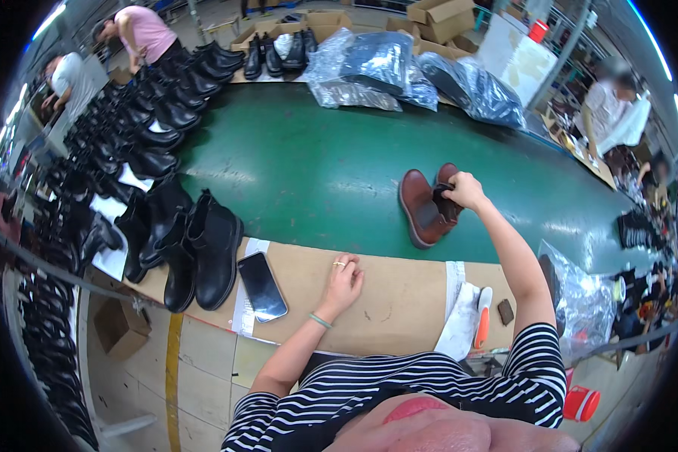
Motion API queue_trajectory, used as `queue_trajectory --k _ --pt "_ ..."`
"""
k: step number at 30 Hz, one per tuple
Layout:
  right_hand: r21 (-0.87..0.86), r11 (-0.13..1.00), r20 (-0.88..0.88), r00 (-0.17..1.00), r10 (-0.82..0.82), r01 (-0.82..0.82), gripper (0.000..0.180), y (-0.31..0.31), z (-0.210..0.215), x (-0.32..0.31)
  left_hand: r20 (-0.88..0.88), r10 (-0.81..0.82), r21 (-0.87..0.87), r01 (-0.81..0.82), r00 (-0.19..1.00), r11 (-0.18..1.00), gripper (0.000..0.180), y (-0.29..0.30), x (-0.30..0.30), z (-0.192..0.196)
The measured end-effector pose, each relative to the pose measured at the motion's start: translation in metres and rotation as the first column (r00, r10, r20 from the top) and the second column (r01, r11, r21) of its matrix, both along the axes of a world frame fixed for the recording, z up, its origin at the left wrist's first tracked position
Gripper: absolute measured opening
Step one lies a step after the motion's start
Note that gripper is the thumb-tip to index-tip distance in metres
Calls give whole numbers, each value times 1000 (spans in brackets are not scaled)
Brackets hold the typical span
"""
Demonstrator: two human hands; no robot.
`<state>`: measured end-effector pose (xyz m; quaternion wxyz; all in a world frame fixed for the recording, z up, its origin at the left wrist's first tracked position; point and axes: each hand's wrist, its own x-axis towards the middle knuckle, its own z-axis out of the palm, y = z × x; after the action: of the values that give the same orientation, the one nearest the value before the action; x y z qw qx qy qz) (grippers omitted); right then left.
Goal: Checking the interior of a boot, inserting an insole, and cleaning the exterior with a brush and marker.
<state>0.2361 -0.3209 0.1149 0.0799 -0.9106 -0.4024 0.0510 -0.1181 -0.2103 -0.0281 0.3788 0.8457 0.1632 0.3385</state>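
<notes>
A pair of brown ankle boots (427,209) with dark elastic side panels lies on the green conveyor belt, right of centre. My right hand (465,191) reaches out to them, its fingers closed on the top of the boots' shafts. My left hand (344,282), with a ring on one finger, rests on the brown cardboard (392,301) at the near edge. Its fingers are curled in and nothing shows in them. A dark-screened phone (262,287) lies to its left. Black ankle boots (215,248) stand beyond the phone.
Rows of black boots (151,135) line the left side. Plastic-wrapped bundles (380,64) and cardboard boxes (441,19) sit at the far edge. An orange-handled tool (483,318) and a small brown block (505,313) lie near my right arm, beside a plastic-bagged item (580,301). Other people work beyond.
</notes>
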Motion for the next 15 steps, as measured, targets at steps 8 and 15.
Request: queue_trajectory --k 8,15 --pt "321 793 -444 822 -357 518 13 -1 -4 38 5 -47 -22 47 999 999 17 -1 1 3" --pt "273 516 -926 368 -88 812 7 53 -19 151 19 21 8 -21 1000 1000 14 5 -5 -1"
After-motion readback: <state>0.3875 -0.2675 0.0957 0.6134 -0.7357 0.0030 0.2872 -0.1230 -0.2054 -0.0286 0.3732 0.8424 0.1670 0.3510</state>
